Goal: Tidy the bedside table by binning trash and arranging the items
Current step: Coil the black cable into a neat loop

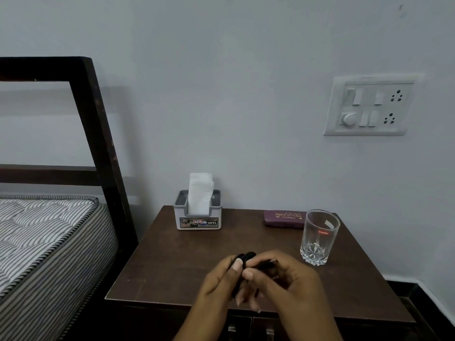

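Both hands meet above the front of the dark brown bedside table (172, 257). My left hand (219, 281) and my right hand (285, 279) together grip a small bundle of black cable (248, 257), which looks coiled; most of it is hidden by my fingers. At the back of the table stands a grey tissue holder (198, 217) with a white tissue (200, 193) sticking up. A maroon spectacle case (283, 218) lies at the back right. An empty clear glass (318, 238) stands upright on the right side.
A bed with a striped mattress (46, 242) and a dark wooden headboard (98, 134) is at the left. A white switchboard (369, 107) is on the wall above the table. Cabinet doors with handles (251, 331) show below the tabletop.
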Available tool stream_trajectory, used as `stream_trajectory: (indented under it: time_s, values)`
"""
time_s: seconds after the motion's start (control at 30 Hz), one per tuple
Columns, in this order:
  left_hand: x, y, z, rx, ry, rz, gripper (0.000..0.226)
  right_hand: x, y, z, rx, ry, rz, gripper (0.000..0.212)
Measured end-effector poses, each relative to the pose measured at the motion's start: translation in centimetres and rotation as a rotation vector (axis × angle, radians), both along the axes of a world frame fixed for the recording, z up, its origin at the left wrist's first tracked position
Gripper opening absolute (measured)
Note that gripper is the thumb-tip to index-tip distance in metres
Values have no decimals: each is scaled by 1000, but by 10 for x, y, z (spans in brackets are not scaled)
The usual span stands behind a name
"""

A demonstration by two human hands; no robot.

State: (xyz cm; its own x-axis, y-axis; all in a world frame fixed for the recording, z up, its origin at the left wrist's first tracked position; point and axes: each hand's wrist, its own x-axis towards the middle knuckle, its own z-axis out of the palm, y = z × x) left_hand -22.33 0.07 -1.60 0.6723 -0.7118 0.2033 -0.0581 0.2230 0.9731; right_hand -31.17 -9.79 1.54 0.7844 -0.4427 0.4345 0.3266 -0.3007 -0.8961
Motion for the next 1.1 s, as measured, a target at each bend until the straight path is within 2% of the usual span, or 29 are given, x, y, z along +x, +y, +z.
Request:
stream_trajectory:
  time_s: [0.07, 0.17, 0.27, 0.37, 0.47, 0.53, 0.63, 0.77, 0.9, 0.97, 1.03, 1.1]
  values:
    - [-8, 0, 3, 7, 30, 1, 33, 1, 0, -4, 130, -70, -23, 14]
    - [-11, 5, 5, 83, -47, 2, 32, 2, -7, -12, 316, -77, -32, 23]
    - [-10, 13, 10, 200, -99, -123, 37, -6, -18, -12, 208, -19, 73, 47]
    - [-8, 22, 16, 318, 15, -308, 43, -8, -26, -12, 47, 62, 127, 44]
    - [-5, 28, 23, 254, 132, -466, 41, -2, -27, -26, 230, 101, 246, 48]
    - [-1, 26, 22, 228, 166, -493, 40, 3, -24, -39, 373, 129, 275, 51]
    - [2, 24, 15, 243, 269, -454, 41, 6, -20, -51, 497, 151, 310, 49]
    - [-2, 20, 11, 330, 352, -311, 52, 6, -17, -54, 466, 196, 225, 31]
    - [-1, 11, 13, 271, 272, -152, 46, 10, -7, -55, 528, 207, 132, 29]
    - [-2, 6, 16, 244, 229, -136, 46, 12, -2, -53, 542, 202, 116, 28]
    - [-1, 3, 19, 222, 204, -136, 48, 15, 0, -51, 472, 180, 94, 30]
    - [1, 3, 19, 165, 233, -145, 40, 18, 2, -49, 449, 126, 44, 28]
